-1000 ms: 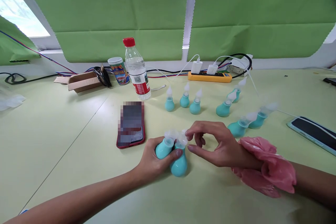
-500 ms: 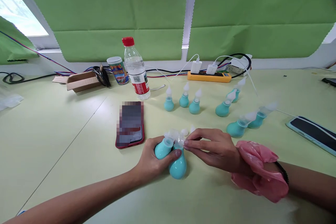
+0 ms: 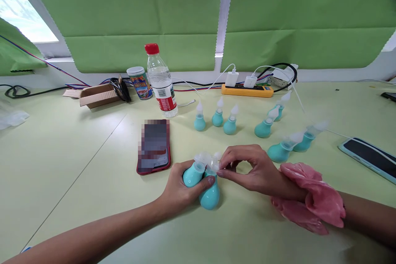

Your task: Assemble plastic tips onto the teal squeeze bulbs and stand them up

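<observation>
My left hand [image 3: 182, 185] is wrapped round two teal nasal aspirators. One teal bulb [image 3: 192, 175] leans to the left between thumb and fingers. The other bulb [image 3: 209, 196] hangs lower, under the thumb tip. Clear plastic nozzle parts [image 3: 213, 162] sit at the necks of both. Thumb and forefinger of my right hand [image 3: 247, 169] pinch at the right side of the lower bulb's clear nozzle; the exact contact is partly hidden by the fingertips. Just behind the nozzle lies a small white round piece [image 3: 218, 155], partly covered.
Several finished-looking aspirators stand behind, among them one upright [image 3: 199, 123] and one tilted [image 3: 280, 152]. A red-cased phone [image 3: 154, 148] lies left. Farther back are a water bottle [image 3: 163, 90], a can [image 3: 140, 84], a cardboard box [image 3: 100, 97] and a power strip [image 3: 247, 90]. Another phone [image 3: 371, 156] lies right.
My right hand's fingers have curled more, with the wrist shifting slightly and its pink band turning. My left hand keeps its hold on both aspirators.
</observation>
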`<state>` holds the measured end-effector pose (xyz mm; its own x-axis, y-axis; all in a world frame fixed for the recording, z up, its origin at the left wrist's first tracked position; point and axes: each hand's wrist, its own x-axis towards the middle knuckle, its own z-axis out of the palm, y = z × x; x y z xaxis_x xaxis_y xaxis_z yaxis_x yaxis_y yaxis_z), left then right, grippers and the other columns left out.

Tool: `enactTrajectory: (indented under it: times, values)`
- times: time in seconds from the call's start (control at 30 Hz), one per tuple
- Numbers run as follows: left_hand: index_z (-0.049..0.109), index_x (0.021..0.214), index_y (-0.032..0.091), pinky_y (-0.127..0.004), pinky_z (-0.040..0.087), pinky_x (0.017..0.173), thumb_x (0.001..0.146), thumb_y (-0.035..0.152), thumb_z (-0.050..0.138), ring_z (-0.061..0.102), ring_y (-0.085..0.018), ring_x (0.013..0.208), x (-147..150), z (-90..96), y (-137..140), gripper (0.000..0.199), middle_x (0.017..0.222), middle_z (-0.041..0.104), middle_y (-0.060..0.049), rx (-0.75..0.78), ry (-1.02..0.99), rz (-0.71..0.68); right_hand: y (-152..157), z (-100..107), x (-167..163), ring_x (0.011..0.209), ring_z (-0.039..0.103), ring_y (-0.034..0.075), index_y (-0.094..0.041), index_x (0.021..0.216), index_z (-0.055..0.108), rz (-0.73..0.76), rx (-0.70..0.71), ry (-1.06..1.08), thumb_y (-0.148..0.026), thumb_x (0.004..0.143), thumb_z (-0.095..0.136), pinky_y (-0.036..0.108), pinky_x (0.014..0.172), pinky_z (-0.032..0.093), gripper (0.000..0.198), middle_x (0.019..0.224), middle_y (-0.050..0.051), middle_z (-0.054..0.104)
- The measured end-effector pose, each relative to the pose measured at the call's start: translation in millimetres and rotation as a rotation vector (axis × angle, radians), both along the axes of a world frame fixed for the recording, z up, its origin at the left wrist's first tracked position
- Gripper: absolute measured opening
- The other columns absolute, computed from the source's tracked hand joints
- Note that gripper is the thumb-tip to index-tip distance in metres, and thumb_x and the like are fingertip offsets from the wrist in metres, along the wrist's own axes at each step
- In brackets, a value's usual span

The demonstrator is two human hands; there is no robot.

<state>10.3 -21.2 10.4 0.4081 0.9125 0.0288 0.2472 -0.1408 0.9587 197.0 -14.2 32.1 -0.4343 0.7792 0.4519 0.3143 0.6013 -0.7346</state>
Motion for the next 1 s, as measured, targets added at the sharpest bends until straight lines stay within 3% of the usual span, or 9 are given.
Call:
enactTrajectory:
  times: [0.13, 0.3, 0.43, 0.5, 0.7, 1.0]
  values:
    - [0.054, 0.066, 0.011, -0.018, 0.034, 0.05, 0.07, 0.034, 0.059, 0.037, -0.008, 0.054, 0, 0.1, 0, 0.024, 0.058, 0.043, 0.002, 0.012, -0.019, -0.006, 3, -2, 1, 0.056, 0.056, 0.009, -0.016, 0.071, 0.065, -0.01, -0.162, 0.071, -0.017, 0.065, 0.068, 0.02, 0.05, 0.048, 0.007, 0.067, 0.001, 0.064]
    - [0.049, 0.061, 0.012, -0.017, 0.03, 0.047, 0.069, 0.033, 0.059, 0.033, -0.007, 0.052, 0, 0.6, 1, 0.025, 0.055, 0.038, 0.003, 0.011, -0.027, -0.039, 12, -8, 2, 0.052, 0.056, 0.01, -0.015, 0.065, 0.067, 0.149, -0.249, 0.237, -0.013, 0.061, 0.07, 0.021, 0.046, 0.046, 0.005, 0.06, 0.001, 0.063]
    - [0.048, 0.059, 0.012, -0.017, 0.029, 0.045, 0.068, 0.033, 0.059, 0.032, -0.007, 0.05, 1, 1.7, 2, 0.025, 0.054, 0.037, 0.003, 0.008, -0.015, -0.051, 17, -9, 4, 0.049, 0.055, 0.009, -0.014, 0.066, 0.067, 0.215, -0.299, 0.234, -0.014, 0.063, 0.069, 0.021, 0.044, 0.046, 0.003, 0.06, 0.001, 0.063]
    - [0.047, 0.057, 0.013, -0.017, 0.028, 0.044, 0.068, 0.031, 0.059, 0.031, -0.006, 0.049, 1, 2.1, 1, 0.025, 0.052, 0.035, 0.004, 0.026, -0.008, -0.037, 17, -8, 5, 0.052, 0.057, 0.01, -0.014, 0.067, 0.067, 0.203, -0.206, 0.179, -0.012, 0.064, 0.068, 0.022, 0.047, 0.047, 0.004, 0.062, 0.002, 0.064]
    - [0.045, 0.055, 0.013, -0.016, 0.028, 0.043, 0.068, 0.027, 0.059, 0.029, -0.005, 0.047, 2, 2.1, -1, 0.024, 0.051, 0.034, 0.005, 0.103, -0.007, -0.026, 8, -8, 1, 0.063, 0.06, 0.011, -0.013, 0.077, 0.066, 0.103, 0.262, 0.025, -0.011, 0.072, 0.062, 0.02, 0.056, 0.049, 0.007, 0.069, 0.005, 0.066]
    - [0.046, 0.06, 0.013, -0.016, 0.031, 0.046, 0.07, 0.028, 0.059, 0.034, -0.006, 0.051, 2, 2.0, -1, 0.022, 0.055, 0.039, 0.005, 0.078, -0.055, 0.031, 1, -6, -3, 0.062, 0.059, 0.009, -0.014, 0.074, 0.063, -0.026, 0.352, 0.054, -0.008, 0.071, 0.061, 0.019, 0.054, 0.048, 0.008, 0.067, 0.003, 0.064]
